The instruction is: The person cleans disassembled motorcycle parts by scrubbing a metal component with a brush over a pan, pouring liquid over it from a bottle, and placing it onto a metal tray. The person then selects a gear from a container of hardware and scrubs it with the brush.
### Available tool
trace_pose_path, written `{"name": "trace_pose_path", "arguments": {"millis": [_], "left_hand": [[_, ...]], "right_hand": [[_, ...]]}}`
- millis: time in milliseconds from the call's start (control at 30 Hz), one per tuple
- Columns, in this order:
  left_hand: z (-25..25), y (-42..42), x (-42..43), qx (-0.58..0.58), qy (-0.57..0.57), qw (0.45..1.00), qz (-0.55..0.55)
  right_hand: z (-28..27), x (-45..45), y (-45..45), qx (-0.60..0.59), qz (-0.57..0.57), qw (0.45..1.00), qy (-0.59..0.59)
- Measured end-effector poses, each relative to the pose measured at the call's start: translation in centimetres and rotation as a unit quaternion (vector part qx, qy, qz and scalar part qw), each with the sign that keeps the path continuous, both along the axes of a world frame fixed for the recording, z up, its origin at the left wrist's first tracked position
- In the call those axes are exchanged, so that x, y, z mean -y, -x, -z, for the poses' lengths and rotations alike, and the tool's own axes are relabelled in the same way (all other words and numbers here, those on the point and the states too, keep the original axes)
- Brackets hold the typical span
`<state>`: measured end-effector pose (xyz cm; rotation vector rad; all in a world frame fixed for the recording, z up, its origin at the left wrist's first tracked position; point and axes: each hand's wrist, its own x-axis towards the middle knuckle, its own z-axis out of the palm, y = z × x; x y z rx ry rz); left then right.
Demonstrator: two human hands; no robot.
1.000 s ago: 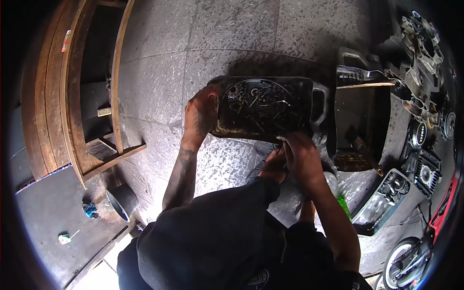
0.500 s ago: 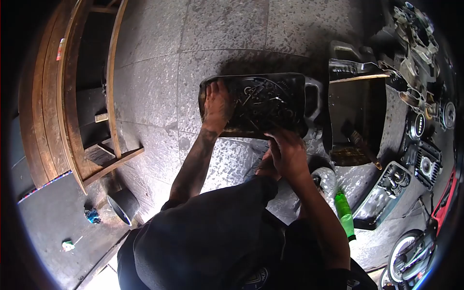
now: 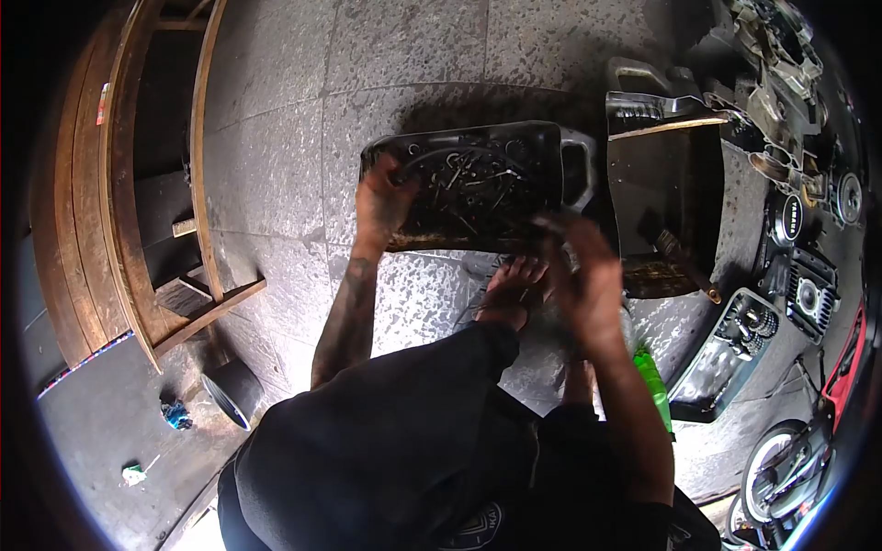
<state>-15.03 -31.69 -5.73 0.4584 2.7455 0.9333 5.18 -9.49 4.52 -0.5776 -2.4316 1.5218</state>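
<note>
A cut-open black jerrycan used as a tray (image 3: 478,245) lies on the floor, with many small bolts and metal parts (image 3: 469,179) inside. My left hand (image 3: 384,207) is at its left end, fingers curled in over the parts; whatever they pinch is hidden. Over the tray's front right corner, my right hand (image 3: 590,275) is smeared by motion, and its fingers point toward the tray. I cannot make out whether it holds anything. My bare foot (image 3: 513,292) is close to the tray's front edge.
Right of the tray stands another cut-open container (image 3: 666,281) with a brush (image 3: 684,262) in it. A green bottle (image 3: 652,386), a metal tray (image 3: 726,358) and engine parts (image 3: 781,83) lie farther right. A wooden bench (image 3: 119,230) and a black bucket (image 3: 234,393) are at left.
My left hand has gone from flat with spread fingers to curled. My right hand has shifted right, off the tray's front edge, uncovering the foot. The whole view has shifted slightly.
</note>
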Motion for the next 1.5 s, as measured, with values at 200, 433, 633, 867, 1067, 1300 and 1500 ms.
{"name": "trace_pose_path", "arguments": {"millis": [200,433,633,867,1067,1300,1500], "left_hand": [[-6.3,1.3,-1.4,0.274,-0.247,0.925,-0.090],[-4.2,2.4,-1.3,0.239,-0.095,0.965,0.059],[-3.2,0.9,-1.4,0.106,0.045,0.987,0.113],[-2.9,-0.1,-1.7,0.050,0.214,0.974,0.049],[-3.9,-0.1,-1.3,0.147,0.033,0.986,0.065],[-1.4,-1.5,-0.5,0.009,-0.044,0.997,0.064],[-2.8,-2.3,-1.6,-0.002,-0.039,0.999,0.009]], "right_hand": [[0.0,-5.3,-0.5,0.007,0.048,0.997,-0.065],[0.6,-3.6,0.0,0.000,-0.005,0.998,-0.064],[1.2,-2.5,1.7,0.019,-0.017,1.000,0.007],[2.1,-2.0,3.1,0.029,0.000,0.999,-0.026],[2.1,-2.8,2.7,0.016,0.008,0.999,-0.044],[2.3,-2.9,2.3,-0.004,0.036,0.999,-0.036],[0.6,-5.0,-0.1,0.008,0.058,0.998,-0.026]]}}
